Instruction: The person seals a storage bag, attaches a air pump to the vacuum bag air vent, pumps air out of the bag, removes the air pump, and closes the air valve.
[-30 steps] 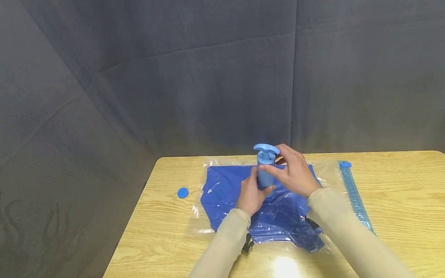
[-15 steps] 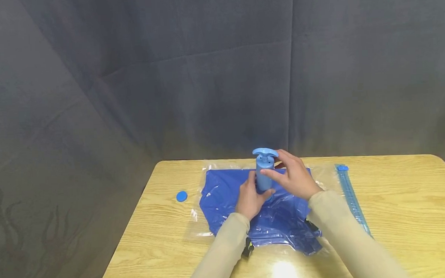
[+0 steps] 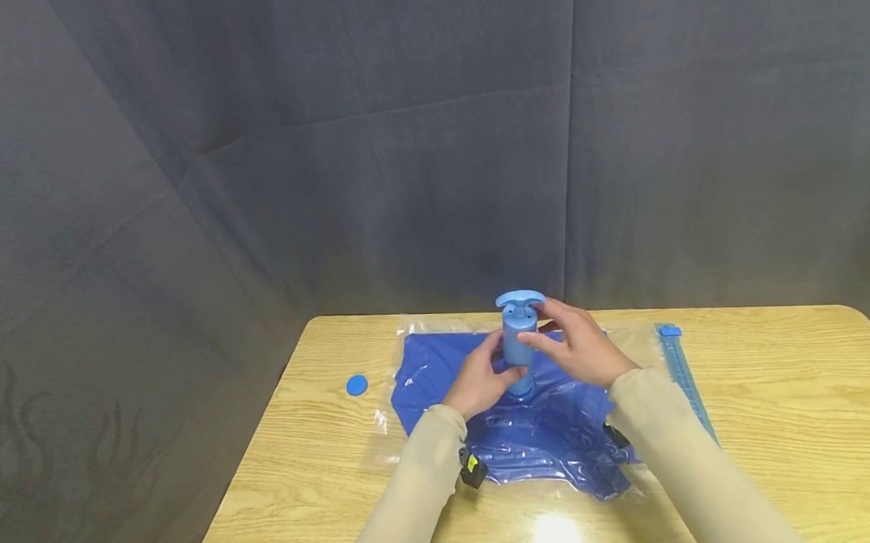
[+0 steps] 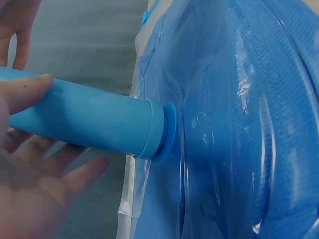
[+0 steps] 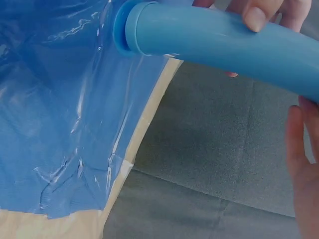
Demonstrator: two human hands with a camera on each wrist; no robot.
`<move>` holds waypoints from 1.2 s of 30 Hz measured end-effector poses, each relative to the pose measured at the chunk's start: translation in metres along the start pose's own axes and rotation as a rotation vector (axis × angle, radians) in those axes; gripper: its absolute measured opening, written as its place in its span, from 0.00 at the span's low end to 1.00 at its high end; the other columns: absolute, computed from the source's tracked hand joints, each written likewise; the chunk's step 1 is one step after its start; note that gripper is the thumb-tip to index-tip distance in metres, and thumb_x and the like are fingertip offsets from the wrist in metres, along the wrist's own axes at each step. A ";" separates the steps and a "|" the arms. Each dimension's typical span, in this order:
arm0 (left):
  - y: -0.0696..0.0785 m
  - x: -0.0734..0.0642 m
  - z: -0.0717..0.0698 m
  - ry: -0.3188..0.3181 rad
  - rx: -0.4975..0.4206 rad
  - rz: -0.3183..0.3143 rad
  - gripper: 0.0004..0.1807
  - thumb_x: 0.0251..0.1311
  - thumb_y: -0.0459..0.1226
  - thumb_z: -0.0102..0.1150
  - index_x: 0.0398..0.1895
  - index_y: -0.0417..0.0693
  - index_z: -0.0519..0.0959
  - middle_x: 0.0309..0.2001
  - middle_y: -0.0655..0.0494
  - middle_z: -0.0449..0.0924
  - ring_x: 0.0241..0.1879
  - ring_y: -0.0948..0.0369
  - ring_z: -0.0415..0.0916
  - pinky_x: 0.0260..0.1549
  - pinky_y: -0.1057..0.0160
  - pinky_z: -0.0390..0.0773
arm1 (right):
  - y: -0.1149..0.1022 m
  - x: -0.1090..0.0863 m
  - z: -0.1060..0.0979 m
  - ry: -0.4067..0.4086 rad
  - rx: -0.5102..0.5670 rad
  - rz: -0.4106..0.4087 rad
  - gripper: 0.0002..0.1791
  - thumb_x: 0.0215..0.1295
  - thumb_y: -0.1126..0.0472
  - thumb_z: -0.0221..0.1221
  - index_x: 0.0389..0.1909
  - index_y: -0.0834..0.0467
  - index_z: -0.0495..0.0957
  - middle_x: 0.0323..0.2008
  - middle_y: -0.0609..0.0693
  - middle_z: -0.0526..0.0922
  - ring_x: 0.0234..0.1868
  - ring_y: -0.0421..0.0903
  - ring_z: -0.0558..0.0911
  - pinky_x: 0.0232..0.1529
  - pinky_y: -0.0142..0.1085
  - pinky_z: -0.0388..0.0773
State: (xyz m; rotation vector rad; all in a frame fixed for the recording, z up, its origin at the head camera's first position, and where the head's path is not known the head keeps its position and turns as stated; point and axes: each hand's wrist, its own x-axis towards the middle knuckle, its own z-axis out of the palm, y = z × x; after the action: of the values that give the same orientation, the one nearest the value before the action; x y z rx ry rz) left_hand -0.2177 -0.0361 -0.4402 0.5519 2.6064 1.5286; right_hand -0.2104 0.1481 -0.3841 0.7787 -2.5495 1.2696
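A blue hand pump (image 3: pixel 520 345) with a curved T-handle (image 3: pixel 520 298) stands nearly upright on a clear plastic vacuum bag (image 3: pixel 384 436). Its lower end sits on a round blue valve (image 4: pixel 169 132) in the bag's face. Folded blue fabric (image 3: pixel 439 360) fills most of the bag. My left hand (image 3: pixel 481 376) holds the pump's lower barrel, thumb on the near side and fingers behind. Higher up, my right hand (image 3: pixel 580 346) grips the barrel below the handle, thumb in front; its other fingertips are partly hidden behind the pump.
A round blue cap (image 3: pixel 356 385) lies on the wooden table (image 3: pixel 291 472) left of the bag. Along the bag's right end runs a blue zip strip with a slider (image 3: pixel 670 331). A dark grey curtain (image 3: pixel 402 184) hangs behind the table.
My left wrist has shifted slightly left and turned, and the pump's lower end shows more below that hand. My right hand keeps its place on the pump, which still stands over the bag.
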 end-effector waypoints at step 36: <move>0.007 -0.006 0.021 0.314 0.329 0.045 0.28 0.50 0.45 0.72 0.48 0.48 0.67 0.43 0.49 0.85 0.38 0.54 0.84 0.33 0.59 0.81 | -0.018 0.004 0.023 0.277 0.035 0.203 0.21 0.56 0.50 0.68 0.47 0.56 0.76 0.41 0.53 0.84 0.43 0.48 0.82 0.45 0.43 0.80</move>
State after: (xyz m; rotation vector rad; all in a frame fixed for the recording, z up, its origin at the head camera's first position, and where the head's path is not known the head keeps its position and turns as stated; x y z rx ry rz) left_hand -0.2056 -0.0172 -0.4458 0.4214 3.1363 1.2937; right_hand -0.2029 0.1197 -0.3842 0.3256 -2.4319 1.3753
